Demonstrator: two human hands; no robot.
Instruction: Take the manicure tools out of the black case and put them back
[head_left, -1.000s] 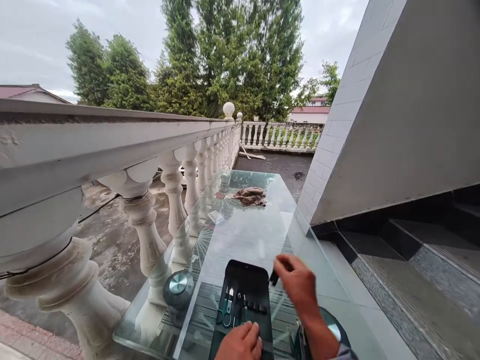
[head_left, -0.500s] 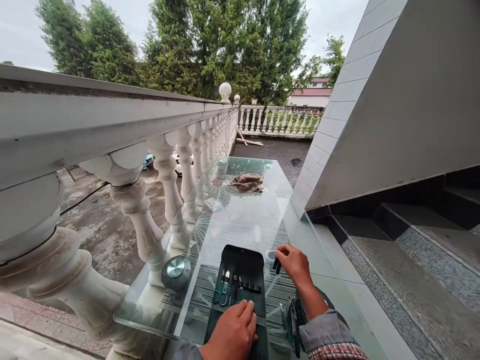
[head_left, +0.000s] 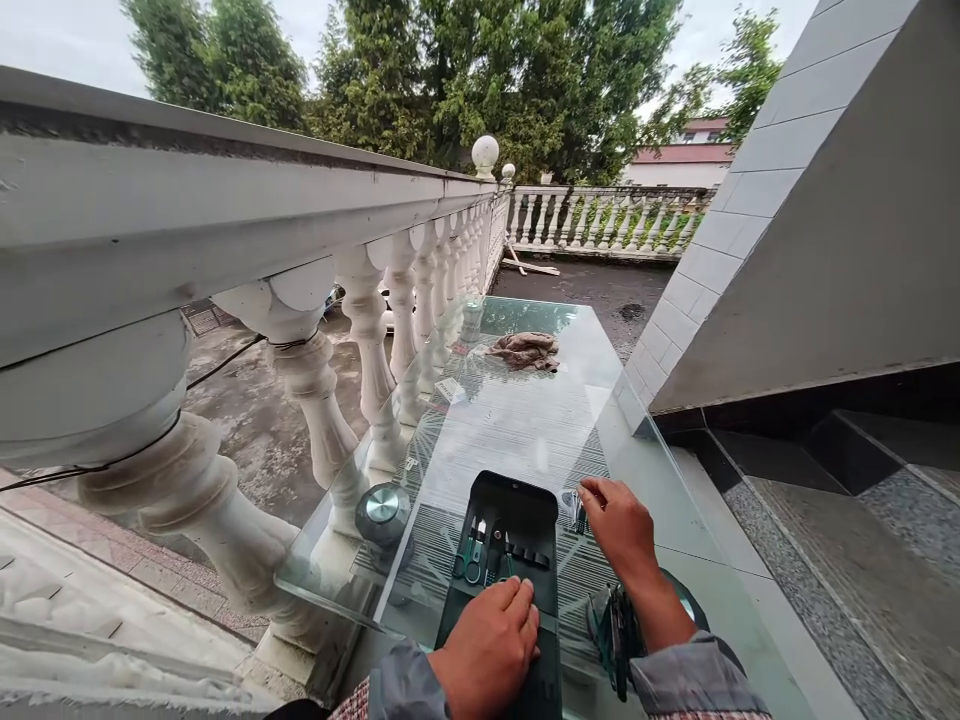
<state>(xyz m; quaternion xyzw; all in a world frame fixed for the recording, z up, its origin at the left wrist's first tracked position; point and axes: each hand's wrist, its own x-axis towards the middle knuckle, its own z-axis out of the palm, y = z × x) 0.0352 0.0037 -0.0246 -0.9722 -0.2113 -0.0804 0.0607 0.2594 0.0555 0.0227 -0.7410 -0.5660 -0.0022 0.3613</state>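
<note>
An open black tool case (head_left: 517, 510) lies on a glass table (head_left: 525, 420), holding green-handled scissors (head_left: 471, 560) and other small tools. My left hand (head_left: 487, 645) rests flat on the near part of the case, fingers together and stretched out. My right hand (head_left: 619, 520) is just right of the case, fingers pinched on a small dark metal tool (head_left: 576, 510) at the glass.
A white stone balustrade (head_left: 360, 300) runs along the table's left side. A brown rag (head_left: 525, 350) lies at the table's far end. A round metal cap (head_left: 382, 510) shows under the glass. Dark steps (head_left: 825, 470) and a tiled wall stand to the right.
My right hand came down from above the case to the glass on its right, still pinching the small tool. The view shifted right and downward. My left hand stayed on the case.
</note>
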